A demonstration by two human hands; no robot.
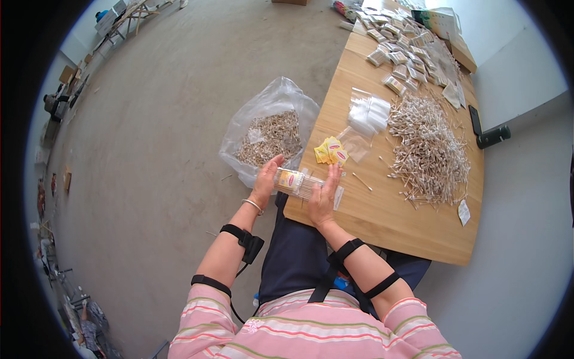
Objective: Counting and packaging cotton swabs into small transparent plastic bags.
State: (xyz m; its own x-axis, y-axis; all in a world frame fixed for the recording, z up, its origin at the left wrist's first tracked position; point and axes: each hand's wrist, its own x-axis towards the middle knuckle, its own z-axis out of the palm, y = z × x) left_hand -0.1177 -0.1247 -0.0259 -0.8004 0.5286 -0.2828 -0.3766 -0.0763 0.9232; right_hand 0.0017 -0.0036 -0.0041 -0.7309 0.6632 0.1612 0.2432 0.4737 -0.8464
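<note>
My left hand (264, 183) is closed around one end of a clear pack of cotton swabs (291, 179) with a yellow-and-red label card. The pack is held level above the table's near left corner. At its other end is my right hand (323, 198), fingers stretched out and the thumb side touching the pack. Just beyond lie several yellow label cards (330, 152) and a clear plastic bag (356, 143). A single loose cotton swab (362, 182) rests to the right of my right hand.
A large heap of loose swabs (427, 152) covers the table's right part. Empty bags (369, 113) and filled packs (399, 57) lie farther back. A black bottle (494, 137) and a phone (475, 120) are by the wall. Left on the floor stands a clear sack (239, 134) of swabs.
</note>
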